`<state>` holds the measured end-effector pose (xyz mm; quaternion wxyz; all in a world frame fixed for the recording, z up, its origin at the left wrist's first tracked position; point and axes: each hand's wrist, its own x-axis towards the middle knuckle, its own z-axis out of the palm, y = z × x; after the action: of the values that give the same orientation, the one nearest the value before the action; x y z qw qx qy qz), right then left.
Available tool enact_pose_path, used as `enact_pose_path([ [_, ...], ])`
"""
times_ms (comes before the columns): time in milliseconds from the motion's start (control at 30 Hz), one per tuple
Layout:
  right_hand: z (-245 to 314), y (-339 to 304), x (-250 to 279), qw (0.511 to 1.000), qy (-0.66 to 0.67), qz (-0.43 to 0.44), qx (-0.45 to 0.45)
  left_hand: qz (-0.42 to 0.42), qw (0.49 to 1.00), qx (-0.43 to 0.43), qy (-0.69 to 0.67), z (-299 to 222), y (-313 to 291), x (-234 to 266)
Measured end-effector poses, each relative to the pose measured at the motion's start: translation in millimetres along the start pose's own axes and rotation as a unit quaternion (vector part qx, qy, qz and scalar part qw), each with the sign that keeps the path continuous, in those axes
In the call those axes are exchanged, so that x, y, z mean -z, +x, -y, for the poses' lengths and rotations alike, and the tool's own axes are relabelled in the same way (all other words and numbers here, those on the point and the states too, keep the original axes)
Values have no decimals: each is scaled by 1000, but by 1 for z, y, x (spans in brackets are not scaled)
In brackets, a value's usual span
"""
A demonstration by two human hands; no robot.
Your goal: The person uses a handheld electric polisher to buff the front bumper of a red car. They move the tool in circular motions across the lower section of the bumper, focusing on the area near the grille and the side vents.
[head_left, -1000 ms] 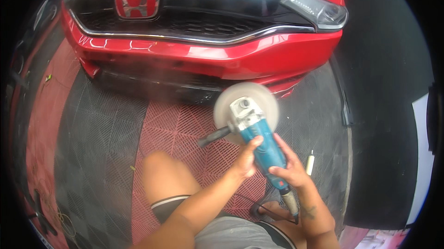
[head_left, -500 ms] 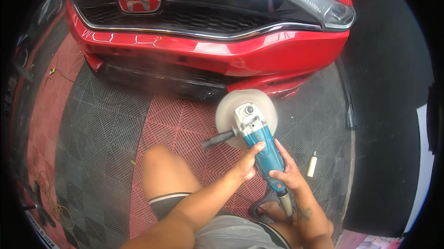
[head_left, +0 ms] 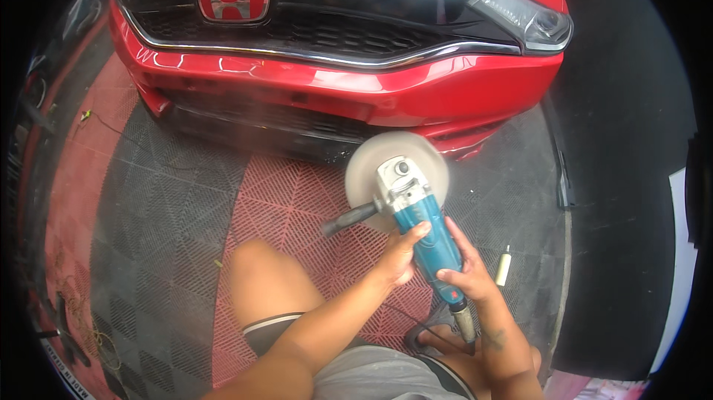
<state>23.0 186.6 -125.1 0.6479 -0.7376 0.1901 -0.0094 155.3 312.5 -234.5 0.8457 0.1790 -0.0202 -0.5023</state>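
Observation:
A teal and silver polisher point(head_left: 434, 248) is held between both my hands, its round pale pad point(head_left: 365, 170) toward the car. My left hand point(head_left: 402, 257) grips the body from the left, thumb on top. My right hand point(head_left: 468, 270) wraps the rear of the body from the right, fingers along its side. The black side handle point(head_left: 352, 218) sticks out to the left, held by neither hand. Beyond the tool stands the red front bumper point(head_left: 416, 99) of a car. The pad overlaps its lower edge in view; whether they touch, I cannot tell.
A small pale bottle with a dark tip point(head_left: 503, 268) stands on the grey tiles right of my right hand. The polisher's cable point(head_left: 408, 314) runs over the red floor tiles point(head_left: 290, 184) near my foot. A black wall point(head_left: 624, 177) rises at the right.
The polisher's head and pad have moved slightly forward, toward the bumper. Both hands keep their hold on the body. The view has shifted a little.

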Motion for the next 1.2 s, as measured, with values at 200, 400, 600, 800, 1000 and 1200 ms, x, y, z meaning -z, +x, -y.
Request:
enact_pose_path([
  [200, 11, -14, 0, 995, 31, -95, -3, 42, 999, 28, 19, -2, 22, -30],
  [400, -2, 8, -38, 998, 46, -30, -7, -46, 999, 19, 1, -31, -13, 3],
  [600, 0, 50, -80, 996, 90, 9, 5, -81, 997, 1, 6, -82, -18, 29],
  [800, 31, 43, -91, 993, 114, -21, -22, -51, 998, 24, -15, -91, -16, 18],
  [1000, 65, 39, -105, 998, 23, -52, -25, -37, 996, 46, -65, -100, -19, 7],
  [1200, 64, 46, -107, 997, 42, -56, -14, -31, 998, 32, -44, -110, -19, 5],
])
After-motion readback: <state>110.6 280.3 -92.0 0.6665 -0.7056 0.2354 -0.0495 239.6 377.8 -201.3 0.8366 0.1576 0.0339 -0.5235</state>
